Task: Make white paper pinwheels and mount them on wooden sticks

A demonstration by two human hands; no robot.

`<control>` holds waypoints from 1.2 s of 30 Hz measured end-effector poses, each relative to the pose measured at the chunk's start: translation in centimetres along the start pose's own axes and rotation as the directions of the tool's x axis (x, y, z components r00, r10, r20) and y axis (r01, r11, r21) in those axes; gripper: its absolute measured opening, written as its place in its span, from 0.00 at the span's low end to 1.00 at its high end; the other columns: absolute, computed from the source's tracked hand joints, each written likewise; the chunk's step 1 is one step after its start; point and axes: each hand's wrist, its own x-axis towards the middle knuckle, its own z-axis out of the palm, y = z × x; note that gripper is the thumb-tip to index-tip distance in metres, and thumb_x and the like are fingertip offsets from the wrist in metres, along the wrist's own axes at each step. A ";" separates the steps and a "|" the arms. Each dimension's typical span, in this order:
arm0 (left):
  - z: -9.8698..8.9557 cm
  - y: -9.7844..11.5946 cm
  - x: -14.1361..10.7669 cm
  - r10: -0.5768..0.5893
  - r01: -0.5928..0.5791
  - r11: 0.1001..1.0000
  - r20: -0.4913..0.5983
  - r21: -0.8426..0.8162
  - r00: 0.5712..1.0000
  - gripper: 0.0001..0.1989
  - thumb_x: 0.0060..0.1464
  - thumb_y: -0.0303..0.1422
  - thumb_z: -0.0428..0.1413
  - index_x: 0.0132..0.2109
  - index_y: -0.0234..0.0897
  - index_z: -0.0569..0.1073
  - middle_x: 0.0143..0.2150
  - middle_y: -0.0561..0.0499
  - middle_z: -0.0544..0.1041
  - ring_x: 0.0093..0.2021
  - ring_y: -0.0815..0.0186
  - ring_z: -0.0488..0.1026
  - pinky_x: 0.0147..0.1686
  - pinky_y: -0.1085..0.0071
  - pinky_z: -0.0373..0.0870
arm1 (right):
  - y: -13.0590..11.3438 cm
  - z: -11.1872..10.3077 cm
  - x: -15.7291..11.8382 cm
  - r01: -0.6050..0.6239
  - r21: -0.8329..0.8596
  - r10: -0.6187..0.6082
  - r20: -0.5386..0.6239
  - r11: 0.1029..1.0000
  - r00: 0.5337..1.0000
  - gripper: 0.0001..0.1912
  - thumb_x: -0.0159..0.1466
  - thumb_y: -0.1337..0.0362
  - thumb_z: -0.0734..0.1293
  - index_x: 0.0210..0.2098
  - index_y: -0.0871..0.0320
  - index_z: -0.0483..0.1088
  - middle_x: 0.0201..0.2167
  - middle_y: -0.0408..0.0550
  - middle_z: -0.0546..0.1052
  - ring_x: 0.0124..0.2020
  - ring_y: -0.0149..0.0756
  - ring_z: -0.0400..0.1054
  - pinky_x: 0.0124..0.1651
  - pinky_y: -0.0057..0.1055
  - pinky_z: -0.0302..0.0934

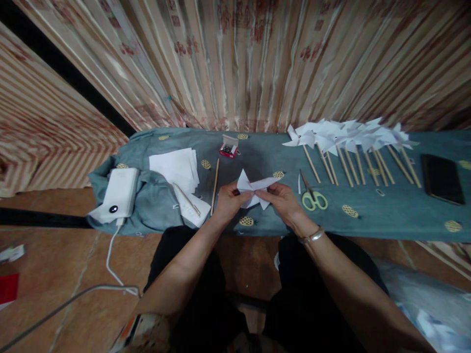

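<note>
Between my two hands is a white paper pinwheel (253,186), its corners folded in and its points sticking out. My left hand (230,198) pinches its left side, the thumb lying near the centre. On the other side my right hand (283,200) grips the paper with thumb and fingers. The underside of the pinwheel is hidden. A wooden stick (215,186) lies just left of my left hand. Beyond the hands sits a small open red box (228,148) of tiny metal pieces. Green-handled scissors (313,197) rest right of my right hand, beside a thin paper strip (299,184).
Finished pinwheels (344,137) on sticks lie in a row at the back right, near a dark phone (442,178). Left are white paper sheets (172,166), a pen (187,200) and a power bank (121,192) with a cable. A patterned curtain (250,63) hangs behind the cloth-covered table (401,215).
</note>
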 end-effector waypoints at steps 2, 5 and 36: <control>0.0 0.0 0.0 0.001 -0.001 1.000 0.003 0.006 1.000 0.16 0.34 0.33 0.67 0.35 0.33 0.80 0.29 0.53 0.79 0.30 0.67 0.73 0.34 0.70 0.70 | 0.0 -0.1 0.0 0.000 0.003 0.000 0.011 1.000 1.000 0.18 0.42 0.56 0.79 0.31 0.56 0.78 0.33 0.45 0.82 0.34 0.37 0.74 0.47 0.38 0.66; 0.0 0.2 -0.1 -0.022 0.022 1.000 0.003 0.017 1.000 0.17 0.34 0.33 0.67 0.36 0.33 0.80 0.29 0.53 0.79 0.29 0.67 0.73 0.33 0.71 0.69 | 0.0 -0.2 -0.1 0.001 -0.023 -0.001 0.028 1.000 1.000 0.19 0.43 0.55 0.79 0.32 0.56 0.78 0.33 0.46 0.82 0.36 0.38 0.75 0.47 0.39 0.66; 0.3 0.7 -1.1 -0.124 0.118 0.985 -0.039 -0.129 0.991 0.19 0.26 0.34 0.71 0.31 0.33 0.79 0.28 0.51 0.80 0.27 0.67 0.74 0.34 0.69 0.70 | -0.9 0.0 -0.5 0.011 -0.077 -0.001 0.121 0.997 0.993 0.18 0.43 0.55 0.78 0.32 0.56 0.78 0.31 0.45 0.82 0.32 0.36 0.73 0.42 0.35 0.66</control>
